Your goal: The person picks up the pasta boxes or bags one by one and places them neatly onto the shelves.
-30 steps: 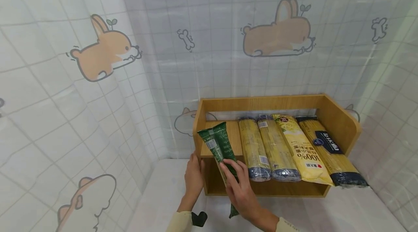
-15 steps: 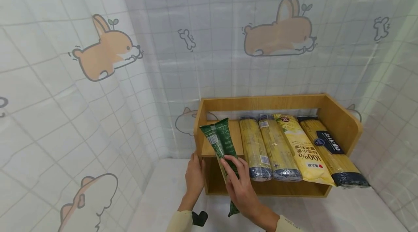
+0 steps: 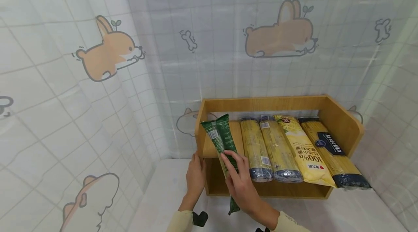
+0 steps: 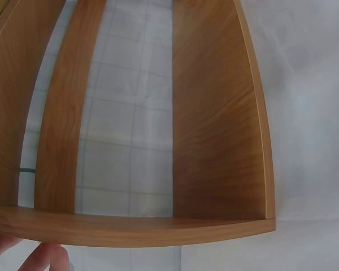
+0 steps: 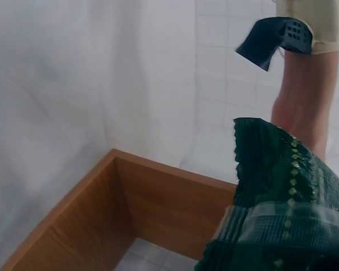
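Observation:
A two-level wooden shelf (image 3: 266, 103) stands against the back wall. My left hand (image 3: 195, 178) grips its left side panel; in the left wrist view the fingers (image 4: 45, 255) lie on one side of the panel's edge and a thumb tip shows on the other. My right hand (image 3: 241, 185) holds a green spaghetti packet (image 3: 219, 136) around its middle. The packet tilts, its far end over the bare left part of the upper board (image 3: 237, 134) and its near end below the hand. Whether it touches the board cannot be told. Up close, the right wrist view shows the packet's green end (image 5: 271, 164).
Right of the packet, two clear spaghetti packs (image 3: 256, 148) (image 3: 280, 148), a yellow pasta bag (image 3: 303, 148) and a dark-labelled spaghetti pack (image 3: 331, 148) lie side by side, overhanging the board. The lower compartment (image 3: 277, 189) is below. White tiled-print sheeting (image 3: 215, 61) surrounds the shelf.
My right hand has shifted the green spaghetti packet slightly farther back over the upper board. My left hand stays on the side panel. The head view has drifted slightly.

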Motion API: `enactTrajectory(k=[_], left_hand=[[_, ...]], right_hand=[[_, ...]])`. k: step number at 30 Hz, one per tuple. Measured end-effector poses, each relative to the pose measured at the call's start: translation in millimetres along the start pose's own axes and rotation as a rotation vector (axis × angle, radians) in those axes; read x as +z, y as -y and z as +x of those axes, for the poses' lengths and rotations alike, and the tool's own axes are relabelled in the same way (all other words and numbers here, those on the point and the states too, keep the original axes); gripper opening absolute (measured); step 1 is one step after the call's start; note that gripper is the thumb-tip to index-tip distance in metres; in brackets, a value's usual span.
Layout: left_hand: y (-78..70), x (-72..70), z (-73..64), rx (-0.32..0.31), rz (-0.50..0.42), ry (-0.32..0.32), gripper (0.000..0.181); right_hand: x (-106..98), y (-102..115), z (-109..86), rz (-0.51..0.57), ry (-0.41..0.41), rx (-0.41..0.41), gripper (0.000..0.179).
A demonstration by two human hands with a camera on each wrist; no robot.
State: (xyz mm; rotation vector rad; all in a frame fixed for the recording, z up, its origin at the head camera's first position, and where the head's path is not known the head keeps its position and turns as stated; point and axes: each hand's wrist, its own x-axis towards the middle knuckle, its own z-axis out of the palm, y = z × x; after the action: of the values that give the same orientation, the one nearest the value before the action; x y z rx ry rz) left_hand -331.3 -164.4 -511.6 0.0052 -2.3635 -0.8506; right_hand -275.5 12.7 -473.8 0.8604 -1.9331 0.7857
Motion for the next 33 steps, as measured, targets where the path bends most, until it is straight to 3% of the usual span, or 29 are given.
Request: enactTrajectory(k=[6,13,19,33], left_hand=[[0.3,1.8,-1.0,-0.001,0.012,-0.005,0.04],[1.2,1.5,-1.2,-0.02,0.016,0.014,0.044],[0.4,0.5,0.6,-0.026,0.032,0.027,0.043],[-3.4,-2.3,-0.8,-0.023,0.03,0.022,0.042]], right_hand=[[-2,-1,4.7,0.0,0.031,0.033,0.052],[-2,1,11.2,-0.017,0.04,0.083,0.082],[1,0,17.1,-0.051,0.012,0.082,0.083],[-4,1,34.9,0.031,0.065,0.218,0.077]])
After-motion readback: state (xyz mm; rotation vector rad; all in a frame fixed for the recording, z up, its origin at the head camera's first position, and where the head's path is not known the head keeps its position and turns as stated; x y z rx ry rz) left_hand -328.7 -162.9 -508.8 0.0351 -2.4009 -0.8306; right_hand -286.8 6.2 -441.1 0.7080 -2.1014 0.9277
